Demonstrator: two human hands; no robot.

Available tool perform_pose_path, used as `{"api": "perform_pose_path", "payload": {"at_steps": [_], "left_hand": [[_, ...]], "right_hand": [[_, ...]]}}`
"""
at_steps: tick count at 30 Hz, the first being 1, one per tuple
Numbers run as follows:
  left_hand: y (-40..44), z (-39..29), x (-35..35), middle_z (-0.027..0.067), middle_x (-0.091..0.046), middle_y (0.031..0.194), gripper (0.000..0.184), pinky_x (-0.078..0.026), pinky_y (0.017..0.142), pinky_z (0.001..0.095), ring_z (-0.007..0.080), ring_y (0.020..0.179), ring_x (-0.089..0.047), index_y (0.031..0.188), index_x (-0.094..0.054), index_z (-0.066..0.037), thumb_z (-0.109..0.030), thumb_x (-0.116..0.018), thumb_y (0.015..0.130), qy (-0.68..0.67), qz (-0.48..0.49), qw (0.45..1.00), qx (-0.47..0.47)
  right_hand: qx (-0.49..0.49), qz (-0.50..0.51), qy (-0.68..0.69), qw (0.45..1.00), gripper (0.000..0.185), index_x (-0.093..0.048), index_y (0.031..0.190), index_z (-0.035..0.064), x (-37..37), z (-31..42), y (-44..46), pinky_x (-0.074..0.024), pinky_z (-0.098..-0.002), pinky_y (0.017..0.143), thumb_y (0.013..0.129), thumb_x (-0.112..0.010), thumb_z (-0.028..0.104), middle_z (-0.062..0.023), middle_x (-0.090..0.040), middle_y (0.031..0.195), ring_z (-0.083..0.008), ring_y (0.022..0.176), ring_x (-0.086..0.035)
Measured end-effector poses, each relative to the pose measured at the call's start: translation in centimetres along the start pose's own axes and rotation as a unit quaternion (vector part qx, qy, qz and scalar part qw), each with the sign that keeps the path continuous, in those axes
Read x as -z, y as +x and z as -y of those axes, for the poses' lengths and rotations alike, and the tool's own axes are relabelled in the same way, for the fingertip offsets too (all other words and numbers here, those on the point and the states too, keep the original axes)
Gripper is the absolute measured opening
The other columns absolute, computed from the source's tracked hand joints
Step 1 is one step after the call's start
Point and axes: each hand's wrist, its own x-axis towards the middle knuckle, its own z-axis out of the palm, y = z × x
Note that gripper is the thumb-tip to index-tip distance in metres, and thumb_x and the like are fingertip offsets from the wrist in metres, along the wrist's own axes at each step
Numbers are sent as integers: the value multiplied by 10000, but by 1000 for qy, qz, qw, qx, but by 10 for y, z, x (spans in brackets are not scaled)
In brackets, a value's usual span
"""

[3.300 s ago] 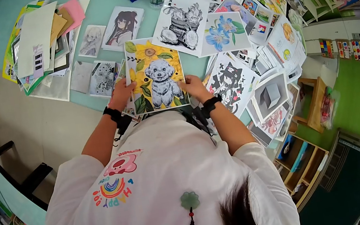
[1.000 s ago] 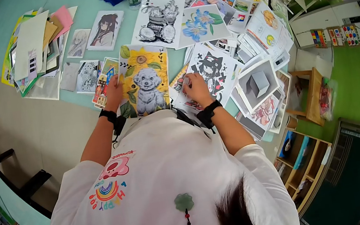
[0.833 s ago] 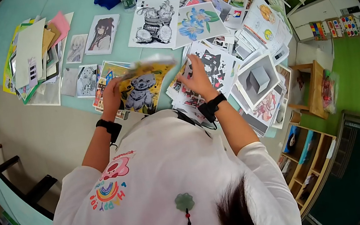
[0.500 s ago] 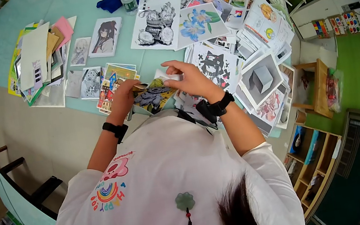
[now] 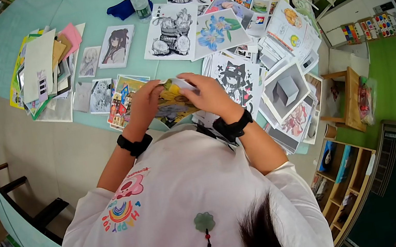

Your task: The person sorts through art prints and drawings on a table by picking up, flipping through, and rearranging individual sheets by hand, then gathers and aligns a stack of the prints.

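Between my hands, close to my body at the table's near edge, is a yellow and grey picture sheet, bent at its top. My left hand grips its left side with curled fingers. My right hand pinches its upper right, where a white paper edge shows. Whether the sheet is one or several layers I cannot tell. Left of my left hand lies a stack of colourful picture cards. Beside my right hand is a black-and-white cat-eared character print.
Piled prints and a grey cube drawing cover the table's right side. A paper stack lies at the left. Stacked anime-style cards, a water bottle and a blue cloth are farther back. A black chair stands lower left.
My hands have come closer together on the picture sheet. My right hand has turned down, and the white piece that stood up at its fingers now shows mostly as an edge.
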Motion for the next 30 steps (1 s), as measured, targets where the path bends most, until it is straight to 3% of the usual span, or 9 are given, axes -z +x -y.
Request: {"api": "perform_pose_path", "payload": {"at_steps": [5, 8, 11, 14, 17, 18, 23, 27, 30], "left_hand": [[6, 27, 14, 70, -629, 870, 174, -444, 669, 244, 109, 747, -558, 1005, -586, 3, -61, -599, 844, -107, -94, 986, 87], [7, 16, 20, 28, -617, 945, 183, -436, 727, 217, 75, 832, -544, 1027, -565, 20, -48, -591, 859, -113, -103, 983, 105], [14, 22, 10, 7, -607, 860, 145, -422, 655, 187, 53, 751, -530, 988, -566, 13, -34, -600, 856, -208, -166, 961, 72], [27, 21, 4, 14, -619, 870, 147, -438, 671, 190, 59, 743, -547, 979, -570, 13, -34, -611, 846, -293, -175, 936, 88], [29, 43, 16, 45, -631, 921, 186, -460, 736, 229, 91, 839, -577, 1012, -555, 8, -23, -604, 836, -325, -3, 928, 181], [30, 58, 16, 38, -627, 900, 177, -457, 721, 224, 85, 814, -571, 998, -557, 9, -26, -610, 833, -297, -10, 939, 173], [45, 83, 0, 5, -592, 808, 147, -430, 659, 196, 50, 716, -522, 935, -568, 11, -43, -640, 819, -212, -93, 964, 129], [58, 83, -13, 44, -585, 866, 179, -444, 748, 268, 110, 816, -529, 1021, -538, 14, -109, -554, 891, -272, -77, 954, 100], [57, 89, -3, 99, -611, 962, 256, -441, 777, 309, 171, 881, -555, 1130, -507, 5, -142, -496, 921, -145, 10, 979, 145]], "right_hand": [[-142, 59, -24, 988, 234, -612, 963, 9, 32, -28, -11, -483, -313, 653, 800, -649, 173, -152, -645, 818, -245, 686, -614], [-110, -28, 11, 993, 194, -617, 950, 24, 21, -39, -16, -474, -331, 602, 808, -620, 157, -170, -622, 786, -266, 651, -605], [-81, -92, 1, 992, 182, -621, 935, 14, 12, -42, -13, -479, -326, 611, 813, -619, 149, -169, -625, 785, -272, 660, -607], [-69, -116, 11, 991, 157, -635, 915, 5, 12, -44, -9, -482, -310, 619, 811, -620, 122, -161, -635, 800, -262, 668, -613], [-142, -120, 54, 981, 131, -652, 899, 1, 16, -39, -8, -481, -288, 619, 800, -627, 83, -149, -647, 816, -235, 671, -619], [-177, -120, 72, 974, 123, -658, 894, 0, 18, -37, -6, -480, -281, 618, 796, -630, 69, -145, -651, 821, -224, 671, -620], [-118, -226, 49, 966, 114, -649, 907, -8, 7, -66, 10, -462, -260, 583, 812, -614, 45, -116, -647, 783, -154, 623, -592], [-179, -219, 137, 949, 125, -621, 937, -13, -1, -82, 22, -416, -233, 522, 851, -589, 72, -58, -589, 661, -74, 569, -513], [-187, -187, 135, 955, 127, -611, 947, -10, -4, -96, 33, -399, -220, 510, 861, -583, 79, -41, -580, 663, -55, 565, -488]]}}
